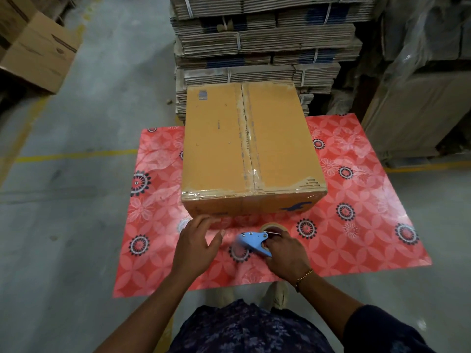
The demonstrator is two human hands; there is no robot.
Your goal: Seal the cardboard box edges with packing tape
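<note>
Both hands are down in front of the box, on the near side of the tabletop (356, 225) with its red flowery cover. In the head view, the right hand (285, 253) is closed round the blue tape dispenser (254, 242), with the tape roll (274, 228) poking out just past the knuckles. The left hand (197, 244) is open, fingers spread loose, holding nothing, its fingertips close to the box's bottom front edge; whether they touch it is hard to say, it's a bit blurred.

The cardboard box (216, 149) sits closed in the middle of the tabletop, flaps down. The center seam (248, 138) running away from the person already has clear tape over it, a bit wrinkly and torn-looking. The near top edge looks taped on the left half too, shiny film wrapped over the corner. The right half of that edge shows ragged bare corrugation, so that bit probably wants doing. The far edge can't be judged from here.

So roughly: middle seam done, edges partly done, dispenser in hand for the next strip. Behind it all are stacks of flattened cartons (254, 42).
</note>
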